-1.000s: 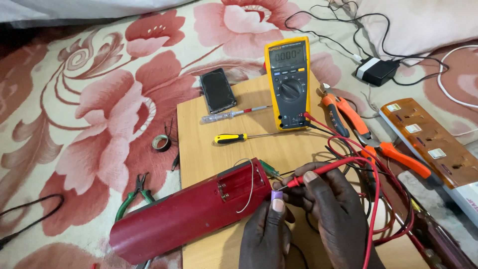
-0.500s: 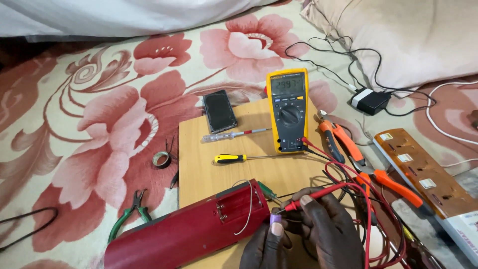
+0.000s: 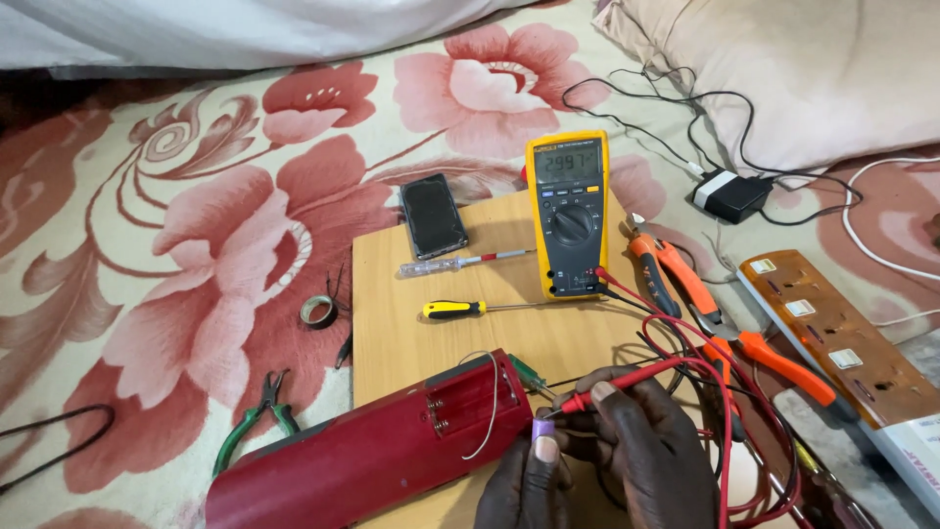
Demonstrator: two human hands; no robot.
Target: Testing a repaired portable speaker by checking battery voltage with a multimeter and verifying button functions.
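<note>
My left hand pinches a small purple cylinder at the bottom of the view, just off the open end of a long dark red casing. My right hand grips a red test probe, its tip touching the purple cylinder. Red and black leads run from the probe up to a yellow multimeter with a lit reading. The casing lies on a wooden board, with a white wire looping out of its battery bay.
The board also carries a yellow-handled screwdriver and a clear tester screwdriver, with a phone at its far edge. Orange pliers and a power strip lie right. Tape roll and green pliers lie left on the floral cloth.
The view has tilted upward, so hands and casing sit lower in the frame. Both hands keep the probe and the purple cylinder together beside the casing.
</note>
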